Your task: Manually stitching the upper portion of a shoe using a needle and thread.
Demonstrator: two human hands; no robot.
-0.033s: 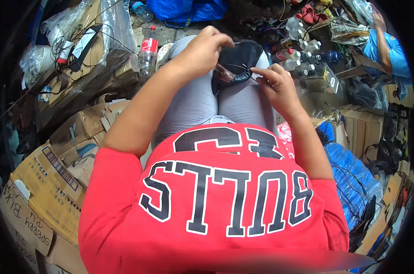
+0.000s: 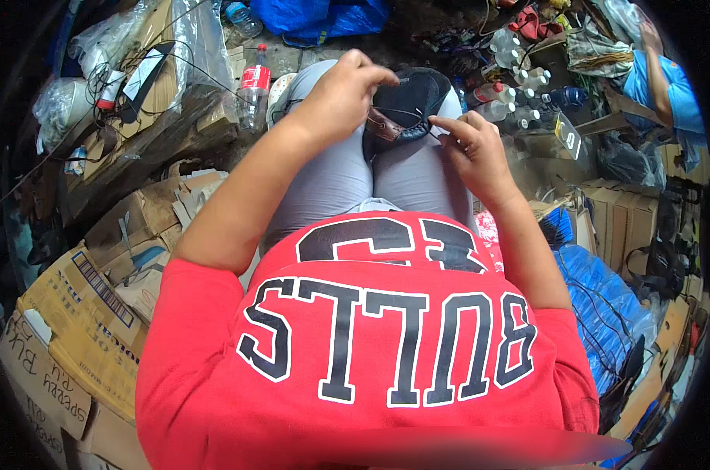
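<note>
A black shoe [image 2: 419,92] with a brown leather part [image 2: 386,127] rests across my grey-clad thighs, held up between my knees. Fine thread [image 2: 398,110] runs over its opening. My left hand [image 2: 345,92] is closed in a pinch above the shoe's left side; what its fingertips hold is too small to make out. At the shoe's near right edge, my right hand [image 2: 474,147] pinches a thin dark strand that looks like thread, thumb and forefinger close to the rim.
A red-labelled plastic bottle [image 2: 255,88] stands left of my knees. Several bottles [image 2: 519,102] cluster on the right. Cardboard [image 2: 81,321] lies at my left, blue plastic sheeting [image 2: 606,313] at my right. Another person's blue sleeve [image 2: 684,90] shows at the far right.
My left hand has shifted very slightly to the left and up. My right hand and the shoe look almost unmoved.
</note>
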